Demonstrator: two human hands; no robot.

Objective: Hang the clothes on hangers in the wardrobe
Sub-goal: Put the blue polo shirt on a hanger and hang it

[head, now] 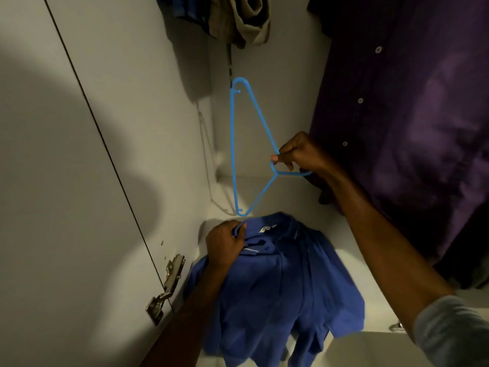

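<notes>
While right hand (299,152) grips hanger (246,144), left hand (225,245) pinches shirt (277,287) collar, label unreadable.

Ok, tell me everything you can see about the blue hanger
The blue hanger is a thin, light blue frame that looks like plastic, a triangle with a hook at its neck and a small notch peg near each shoulder end. It carries no garment. It is held in the air, turned on its side so one shoulder end points up and the other down, in front of the wardrobe's pale back wall, just above the blue shirt. The right hand grips it at the neck; nothing else visibly touches it.
</notes>
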